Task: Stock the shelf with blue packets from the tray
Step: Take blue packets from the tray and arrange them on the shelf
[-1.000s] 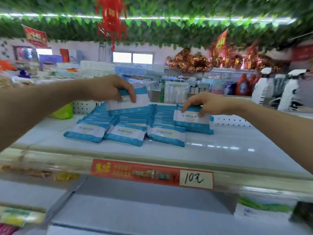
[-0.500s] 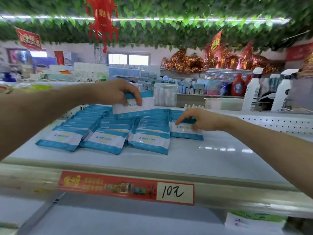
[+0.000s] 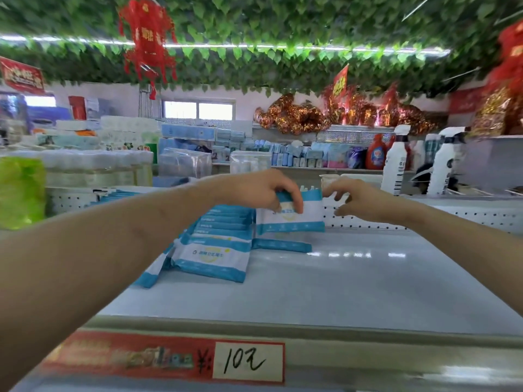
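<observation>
My left hand (image 3: 260, 190) grips a blue-and-white packet (image 3: 294, 219) by its top edge and holds it upright over the shelf (image 3: 353, 284). Under it a single packet (image 3: 283, 245) lies flat. Left of that, rows of blue packets (image 3: 218, 250) overlap on the shelf, partly hidden by my left forearm. My right hand (image 3: 353, 199) hovers just right of the held packet with loosely curled fingers and holds nothing; its fingertips are near the packet's top right corner. No tray is in view.
A red price strip marked 10 (image 3: 246, 362) runs along the shelf's front edge. A perforated back rail (image 3: 396, 219) bounds the shelf. White spray bottles (image 3: 394, 162) stand at the back right, a green pack (image 3: 19, 190) at the left.
My left hand has carried its packet to the right, over the flat packet. My right hand has let go of that flat packet and risen beside the held one. The camera moved closer.
</observation>
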The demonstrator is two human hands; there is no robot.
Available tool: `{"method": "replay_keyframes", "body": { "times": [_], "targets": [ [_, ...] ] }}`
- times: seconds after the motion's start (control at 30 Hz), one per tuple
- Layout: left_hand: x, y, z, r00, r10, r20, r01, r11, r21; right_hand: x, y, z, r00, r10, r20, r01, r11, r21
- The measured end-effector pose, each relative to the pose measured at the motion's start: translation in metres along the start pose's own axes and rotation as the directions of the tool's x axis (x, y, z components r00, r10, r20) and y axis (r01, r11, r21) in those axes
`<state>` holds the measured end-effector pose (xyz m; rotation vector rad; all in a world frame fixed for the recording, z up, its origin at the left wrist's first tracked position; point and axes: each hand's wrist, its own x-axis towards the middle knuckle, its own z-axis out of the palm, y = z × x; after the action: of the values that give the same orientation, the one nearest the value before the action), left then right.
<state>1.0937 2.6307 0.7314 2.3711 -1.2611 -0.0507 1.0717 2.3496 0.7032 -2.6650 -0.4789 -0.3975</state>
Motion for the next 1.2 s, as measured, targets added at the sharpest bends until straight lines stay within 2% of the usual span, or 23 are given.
{"method": "replay_keyframes", "body": {
  "times": [0.17, 0.3, 0.43, 0.53, 0.63, 0.77, 0.9, 1.03, 1.13, 1.2],
  "targets": [
    [0.011, -0.020, 0.023, 0.991, -0.028, 0.131, 0.020, 0.998, 0.064, -0.014, 0.020, -0.013, 0.998, 0.033, -0.052, -0.032, 0.999, 0.017],
    [0.007, -0.026, 0.025, 0.984, -0.061, 0.169, 0.055, 0.998, 0.039, -0.016, 0.014, -0.018, 0.991, 0.063, -0.114, -0.045, 0.986, 0.159],
    [0.004, -0.028, 0.024, 0.995, -0.045, 0.094, 0.038, 0.997, 0.072, -0.001, -0.014, -0.013, 0.993, 0.044, -0.111, -0.019, 0.976, 0.218],
    [-0.016, -0.033, 0.011, 0.998, -0.058, 0.021, 0.056, 0.995, 0.083, 0.016, -0.048, -0.001, 0.999, 0.004, -0.047, 0.010, 0.959, 0.282],
    [-0.060, -0.048, -0.009, 0.993, -0.107, -0.050, 0.110, 0.991, 0.070, 0.032, -0.094, 0.019, 0.992, -0.095, 0.080, 0.067, 0.954, 0.293],
    [-0.150, -0.075, -0.037, 0.959, -0.241, -0.147, 0.256, 0.962, 0.092, 0.058, -0.170, 0.061, 0.938, -0.297, 0.179, 0.253, 0.938, 0.236],
    [-0.265, -0.092, -0.055, 0.855, -0.453, -0.251, 0.487, 0.869, 0.091, 0.086, -0.257, 0.117, 0.821, -0.511, 0.255, 0.473, 0.859, 0.196],
    [-0.393, -0.081, -0.064, 0.702, -0.629, -0.333, 0.685, 0.725, 0.073, 0.099, -0.352, 0.175, 0.683, -0.676, 0.277, 0.632, 0.737, 0.238],
    [-0.490, -0.064, -0.058, 0.565, -0.718, -0.407, 0.804, 0.591, 0.074, 0.092, -0.429, 0.220, 0.580, -0.773, 0.257, 0.729, 0.634, 0.259],
    [-0.554, -0.055, -0.044, 0.433, -0.766, -0.475, 0.878, 0.477, 0.032, 0.075, -0.481, 0.251, 0.515, -0.826, 0.230, 0.789, 0.561, 0.250]
  ]
}}
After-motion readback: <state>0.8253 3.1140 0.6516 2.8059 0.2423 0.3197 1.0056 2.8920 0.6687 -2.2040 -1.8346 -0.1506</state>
